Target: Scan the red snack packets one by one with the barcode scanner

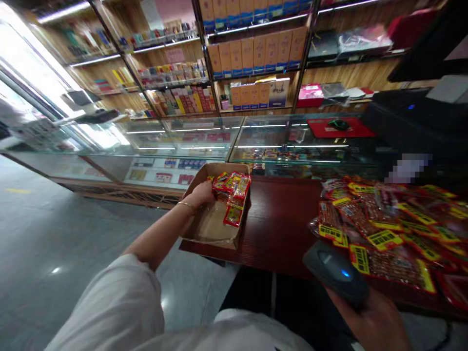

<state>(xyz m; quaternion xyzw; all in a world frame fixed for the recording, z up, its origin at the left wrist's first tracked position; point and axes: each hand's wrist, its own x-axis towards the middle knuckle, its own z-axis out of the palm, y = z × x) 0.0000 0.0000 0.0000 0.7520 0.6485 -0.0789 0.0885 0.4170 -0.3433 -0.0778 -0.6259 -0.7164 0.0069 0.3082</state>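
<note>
Holding one scanner (336, 271), one box (214, 222)

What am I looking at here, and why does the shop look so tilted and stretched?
There is no machine here: a person wears a camera on the head, looking forward and down, so the one picture shows their own arms. The left hand reaches into an open brown cardboard box on the dark red wooden counter, touching red and yellow snack packets inside. The right hand holds a dark grey handheld scanner with a blue light. Beside it lies a big pile of red packets with yellow labels. Behind stand glass display cases and shelves of boxed goods.
</note>
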